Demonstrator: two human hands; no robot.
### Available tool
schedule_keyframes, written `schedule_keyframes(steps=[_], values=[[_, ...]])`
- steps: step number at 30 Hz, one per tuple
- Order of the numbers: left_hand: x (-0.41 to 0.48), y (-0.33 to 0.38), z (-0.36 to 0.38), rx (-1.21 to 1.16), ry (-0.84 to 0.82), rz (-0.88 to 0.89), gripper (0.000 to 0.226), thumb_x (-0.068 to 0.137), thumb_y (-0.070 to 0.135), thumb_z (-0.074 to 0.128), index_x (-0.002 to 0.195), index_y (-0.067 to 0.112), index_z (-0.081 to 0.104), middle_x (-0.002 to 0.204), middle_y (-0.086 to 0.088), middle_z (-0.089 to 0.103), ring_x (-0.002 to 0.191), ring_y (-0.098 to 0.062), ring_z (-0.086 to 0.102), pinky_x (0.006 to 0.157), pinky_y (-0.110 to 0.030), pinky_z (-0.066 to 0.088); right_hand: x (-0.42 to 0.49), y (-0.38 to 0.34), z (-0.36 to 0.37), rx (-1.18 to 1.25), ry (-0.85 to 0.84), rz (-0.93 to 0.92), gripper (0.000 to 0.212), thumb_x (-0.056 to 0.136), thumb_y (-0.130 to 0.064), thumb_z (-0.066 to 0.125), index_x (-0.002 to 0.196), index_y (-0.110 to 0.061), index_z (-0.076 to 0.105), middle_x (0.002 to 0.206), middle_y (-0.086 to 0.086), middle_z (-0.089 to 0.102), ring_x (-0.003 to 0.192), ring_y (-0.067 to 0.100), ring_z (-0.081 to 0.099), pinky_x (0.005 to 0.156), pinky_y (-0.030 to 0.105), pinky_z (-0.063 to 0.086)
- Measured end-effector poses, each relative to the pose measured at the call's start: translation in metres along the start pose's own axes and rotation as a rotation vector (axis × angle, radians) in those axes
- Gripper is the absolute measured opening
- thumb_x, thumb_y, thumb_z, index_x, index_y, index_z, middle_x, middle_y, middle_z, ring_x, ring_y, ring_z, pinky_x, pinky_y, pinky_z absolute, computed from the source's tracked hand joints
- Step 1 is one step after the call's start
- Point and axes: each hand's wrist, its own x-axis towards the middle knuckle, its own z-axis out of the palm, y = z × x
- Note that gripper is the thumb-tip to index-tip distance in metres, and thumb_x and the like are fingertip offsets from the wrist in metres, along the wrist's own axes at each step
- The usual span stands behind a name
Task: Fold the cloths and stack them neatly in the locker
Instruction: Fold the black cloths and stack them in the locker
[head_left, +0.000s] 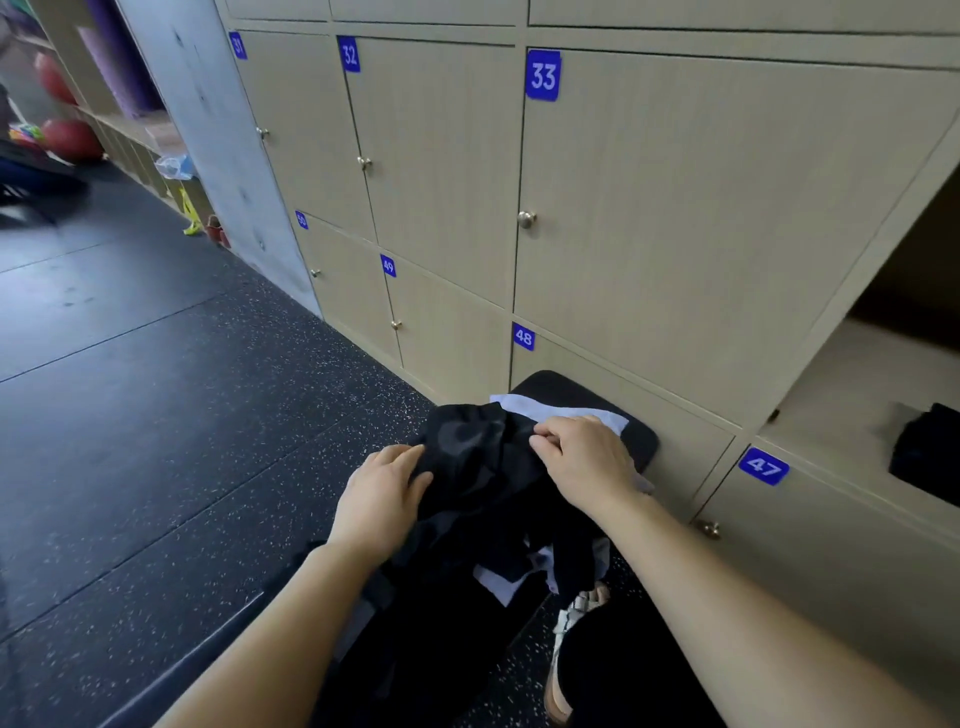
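Left hand (384, 493) presses flat, right hand (587, 462) pinches the black cloth (478, 467) between them; the open locker (841, 395) waits rightward, nearer the right hand.

Locker room with a dark floor

A bank of pale wood-grain lockers (675, 182) fills the wall, each door carrying a blue number plate (543, 75) and a small round metal knob (526, 219). The floor (156, 389) is dark speckled rubber laid in large tiles. At far left, past a grey wall panel (208, 130), open shelving (130, 130) holds purple rolled mats (119, 52), with red balls (70, 137) nearby.
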Motion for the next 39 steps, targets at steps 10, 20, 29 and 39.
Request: schedule_keyframes(steps=[10,20,29,39], values=[[0.049,-0.015,0.027,0.035,-0.094,-0.121,0.033,0.101,0.039,0.042,0.119,0.023,0.065,0.120,0.000,0.063,0.115,-0.024,0.054,0.097,-0.037,0.041,0.044,-0.023,0.051,-0.025,-0.151,0.141,0.039,0.088,-0.043,0.054,0.057,-0.022,0.046,0.075,-0.002,0.054,0.099,0.026,0.055,0.084,0.037,0.041],[0.063,0.002,0.027,-0.557,-0.012,-0.426,0.010,0.094,0.029,0.062,0.094,0.020,0.058,0.090,0.004,0.064,0.095,-0.022,0.062,0.089,-0.033,0.046,0.039,-0.025,0.047,0.324,0.043,0.041,0.011,0.086,-0.027,0.063,0.090,-0.024,0.073,0.087,-0.004,0.070,0.096,0.015,0.057,0.085,0.036,0.047],[0.049,0.049,-0.051,-1.113,0.288,-0.224,0.019,0.094,0.004,0.059,0.110,0.014,0.058,0.067,0.005,0.050,0.061,-0.004,0.050,0.066,-0.013,0.045,0.014,-0.015,-0.031,0.738,0.301,0.053,0.017,0.090,-0.009,0.060,0.077,-0.019,0.063,0.072,-0.003,0.065,0.067,0.004,0.059,0.062,0.013,0.042],[0.036,0.143,-0.109,-0.786,0.022,0.152,0.021,0.088,0.005,0.068,0.087,0.026,0.070,0.077,-0.011,0.056,0.072,-0.015,0.050,0.075,-0.027,0.044,-0.031,0.010,-0.136,0.815,0.348,0.021,0.016,0.087,-0.006,0.064,0.074,-0.016,0.064,0.068,-0.002,0.063,0.064,0.008,0.054,0.060,0.018,0.044]])
